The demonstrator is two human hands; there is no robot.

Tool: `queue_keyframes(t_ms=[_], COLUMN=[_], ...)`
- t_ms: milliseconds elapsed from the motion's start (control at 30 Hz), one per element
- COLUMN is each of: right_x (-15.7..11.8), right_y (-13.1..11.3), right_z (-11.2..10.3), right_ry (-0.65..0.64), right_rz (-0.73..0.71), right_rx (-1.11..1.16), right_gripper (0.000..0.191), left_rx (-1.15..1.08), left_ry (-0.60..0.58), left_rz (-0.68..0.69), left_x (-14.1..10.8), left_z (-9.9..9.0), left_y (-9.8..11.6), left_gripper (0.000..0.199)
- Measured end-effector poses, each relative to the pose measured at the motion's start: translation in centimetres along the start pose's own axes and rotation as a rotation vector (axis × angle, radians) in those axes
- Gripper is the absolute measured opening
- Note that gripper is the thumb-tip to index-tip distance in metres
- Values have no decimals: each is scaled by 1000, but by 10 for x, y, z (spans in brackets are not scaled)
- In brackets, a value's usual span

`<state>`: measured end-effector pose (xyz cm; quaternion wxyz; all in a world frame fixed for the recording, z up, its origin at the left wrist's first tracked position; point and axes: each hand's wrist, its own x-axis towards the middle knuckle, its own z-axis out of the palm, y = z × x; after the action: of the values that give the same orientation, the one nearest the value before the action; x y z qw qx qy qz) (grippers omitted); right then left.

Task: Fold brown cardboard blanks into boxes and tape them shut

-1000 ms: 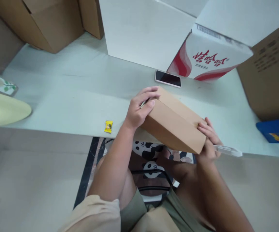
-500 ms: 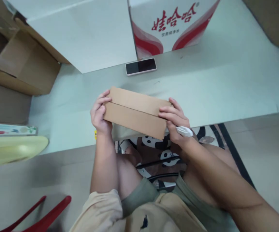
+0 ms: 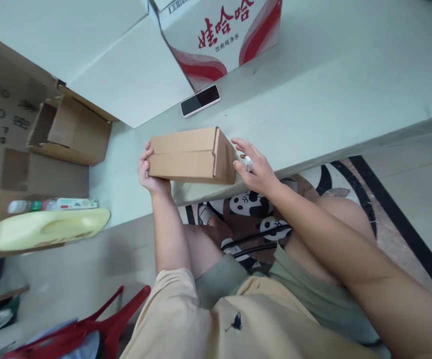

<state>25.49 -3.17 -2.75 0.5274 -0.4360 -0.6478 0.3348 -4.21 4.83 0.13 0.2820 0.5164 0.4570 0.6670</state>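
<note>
A small brown cardboard box (image 3: 182, 162) is held up tilted over the near edge of the table. My left hand (image 3: 152, 172) grips its left end, with the fingers on the far side and part of the palm under it. Just off the box's right end is my right hand (image 3: 255, 172), its thumb and forefinger apart. A small white object (image 3: 247, 162) is tucked in that hand; its kind cannot be made out. The box's top flaps meet in a seam along its length.
Behind the box a phone (image 3: 201, 100) lies on the pale table (image 3: 313, 99). A red-and-white carton (image 3: 223, 40) and a white box (image 3: 133, 75) stand at the back. To the left are an opened cardboard box (image 3: 77, 129), a bottle (image 3: 36, 206) and a pale yellow object (image 3: 59, 229).
My right hand has let go of the box's right end and moved slightly away. The box has turned, showing its right end face. The view has shifted.
</note>
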Motion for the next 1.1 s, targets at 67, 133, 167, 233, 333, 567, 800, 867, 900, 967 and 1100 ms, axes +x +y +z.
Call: queue_keyframes(t_ms=[67,133,167,233,333,567,800,867,900,967,1100], right_x=[1,2,3,3,3,-1,4,3,1,-2,-7], right_y=[3,7,9,11,8,-22,-36,-38,-39,-42,-46], right_z=[1,3,3,6,12,7,-24,-30,-32,-37,-41], right_ry=[2,27,36,6,-170,-219,-151,-133,-116,-55,70], right_rz=[45,125,182,315,379,31,-98,-84,-75,-57,-52], right_rx=[68,127,145,169,288,528,468,457,458,483,510], right_gripper=[50,46,45,47,58,64,59,59,58,54,49], left_rx=[27,41,57,124,146,-229,-134,-94,-83,-69,-4], left_ry=[42,55,55,62,113,157,-90,-164,-183,-198,-216], left_rz=[-36,-74,-92,-138,-236,-672,-932,-973,-985,-1019,-1118], left_x=[-4,-7,-9,-13,-24,-76,-128,-136,-139,-143,-149], left_z=[5,6,4,-3,-13,-1,38,47,51,59,71], left_y=[6,11,12,15,17,36,63,66,67,68,67], left_gripper=[34,35,36,38,38,29,70,76,77,73,56])
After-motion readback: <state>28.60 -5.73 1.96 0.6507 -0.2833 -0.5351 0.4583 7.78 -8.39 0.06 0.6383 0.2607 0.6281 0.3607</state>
